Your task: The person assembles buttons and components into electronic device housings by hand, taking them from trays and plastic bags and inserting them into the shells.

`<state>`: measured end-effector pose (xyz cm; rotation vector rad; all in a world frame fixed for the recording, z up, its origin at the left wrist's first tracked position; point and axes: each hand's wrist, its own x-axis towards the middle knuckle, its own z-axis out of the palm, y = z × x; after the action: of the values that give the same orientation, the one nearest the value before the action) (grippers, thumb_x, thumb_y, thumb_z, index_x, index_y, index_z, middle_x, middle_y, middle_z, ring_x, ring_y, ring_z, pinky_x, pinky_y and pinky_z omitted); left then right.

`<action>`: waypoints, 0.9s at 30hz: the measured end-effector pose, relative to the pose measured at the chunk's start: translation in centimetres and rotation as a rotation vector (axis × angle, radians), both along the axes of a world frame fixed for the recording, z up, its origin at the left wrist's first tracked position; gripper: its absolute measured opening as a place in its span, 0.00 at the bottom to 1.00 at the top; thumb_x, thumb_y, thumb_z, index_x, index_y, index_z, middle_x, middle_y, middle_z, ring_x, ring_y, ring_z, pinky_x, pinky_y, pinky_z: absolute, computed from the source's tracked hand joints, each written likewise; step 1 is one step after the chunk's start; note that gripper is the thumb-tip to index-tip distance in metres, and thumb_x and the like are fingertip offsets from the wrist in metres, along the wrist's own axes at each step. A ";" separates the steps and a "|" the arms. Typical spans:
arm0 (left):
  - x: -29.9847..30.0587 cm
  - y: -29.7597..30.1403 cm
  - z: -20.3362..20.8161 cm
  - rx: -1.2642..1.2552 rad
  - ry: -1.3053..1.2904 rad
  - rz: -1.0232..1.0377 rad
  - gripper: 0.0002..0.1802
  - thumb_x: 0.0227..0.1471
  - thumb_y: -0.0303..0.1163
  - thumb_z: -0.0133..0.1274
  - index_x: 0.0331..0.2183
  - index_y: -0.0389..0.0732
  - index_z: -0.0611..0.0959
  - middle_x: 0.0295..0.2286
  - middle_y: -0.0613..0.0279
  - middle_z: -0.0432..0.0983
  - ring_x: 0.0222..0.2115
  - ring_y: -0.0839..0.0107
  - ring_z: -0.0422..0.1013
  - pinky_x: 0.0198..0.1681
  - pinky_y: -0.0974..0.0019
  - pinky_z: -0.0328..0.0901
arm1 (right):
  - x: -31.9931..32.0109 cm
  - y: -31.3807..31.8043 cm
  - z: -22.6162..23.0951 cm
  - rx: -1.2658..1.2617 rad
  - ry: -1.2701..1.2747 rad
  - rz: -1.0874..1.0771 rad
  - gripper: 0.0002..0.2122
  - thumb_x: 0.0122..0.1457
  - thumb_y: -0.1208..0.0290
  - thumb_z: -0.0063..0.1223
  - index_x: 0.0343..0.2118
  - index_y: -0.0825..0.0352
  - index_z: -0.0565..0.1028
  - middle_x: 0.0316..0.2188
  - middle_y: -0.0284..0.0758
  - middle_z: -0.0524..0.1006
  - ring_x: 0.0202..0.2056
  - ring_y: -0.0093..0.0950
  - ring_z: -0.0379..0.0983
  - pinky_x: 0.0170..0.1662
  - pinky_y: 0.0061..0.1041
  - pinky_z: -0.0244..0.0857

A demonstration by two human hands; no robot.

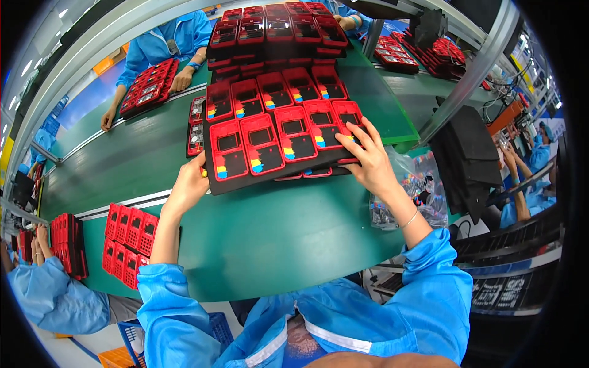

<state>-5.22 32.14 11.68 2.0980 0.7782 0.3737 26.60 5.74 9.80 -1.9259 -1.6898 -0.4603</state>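
Both hands hold a black tray (211,183) in front of me, tilted, with rows of red plastic housings (258,138) on it. Each front-row housing has a dark window, and small yellow and blue pieces show at its lower corner. My left hand (191,184) grips the tray's left edge, its fingertips partly hidden; a small yellow and red bit shows beside them. My right hand (371,161) grips the right end, fingers over the last housings and thumb by the near edge. Underneath, more red housings (317,173) peek out.
Stacked trays of red housings (277,27) stand beyond. A clear bag of small coloured parts (410,193) lies right, near black sheets (464,156). Red keypad-holed housings (130,236) lie left. Co-workers' hands (182,80) work across the belt (129,150). A metal post (469,70) rises right.
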 end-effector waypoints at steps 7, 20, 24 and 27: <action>0.3 0.1 -1.1 0.061 -0.082 0.005 0.26 0.55 0.27 0.63 0.54 0.34 0.77 0.39 0.53 0.84 0.37 0.74 0.74 0.43 0.65 0.71 | -0.2 0.0 1.4 -0.276 0.045 -0.028 0.52 0.29 0.64 0.81 0.66 0.50 0.66 0.70 0.35 0.56 0.72 0.49 0.44 0.66 0.52 0.63; 0.5 1.2 -1.1 0.240 0.012 -0.060 0.37 0.46 0.27 0.68 0.57 0.34 0.74 0.52 0.41 0.76 0.54 0.45 0.73 0.56 0.54 0.69 | 1.1 0.5 1.1 -0.186 0.091 0.003 0.47 0.33 0.68 0.80 0.64 0.45 0.70 0.69 0.32 0.59 0.72 0.48 0.46 0.62 0.49 0.70; 1.3 1.2 0.8 0.190 0.041 -0.200 0.38 0.43 0.27 0.70 0.56 0.35 0.76 0.51 0.42 0.77 0.51 0.46 0.75 0.53 0.55 0.70 | 2.0 1.0 1.6 -0.187 0.136 0.012 0.47 0.34 0.69 0.80 0.64 0.45 0.70 0.69 0.33 0.60 0.72 0.48 0.47 0.65 0.49 0.67; 1.6 0.7 -0.1 0.410 -0.037 -0.140 0.36 0.41 0.25 0.69 0.55 0.34 0.77 0.46 0.44 0.81 0.46 0.48 0.78 0.51 0.57 0.71 | 2.2 1.2 1.6 -0.188 0.135 -0.002 0.47 0.34 0.69 0.80 0.64 0.45 0.70 0.69 0.33 0.60 0.72 0.48 0.47 0.66 0.49 0.65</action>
<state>-3.61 32.80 11.59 2.5029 0.5616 0.5288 28.84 6.91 11.43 -2.0414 -1.6942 -0.1716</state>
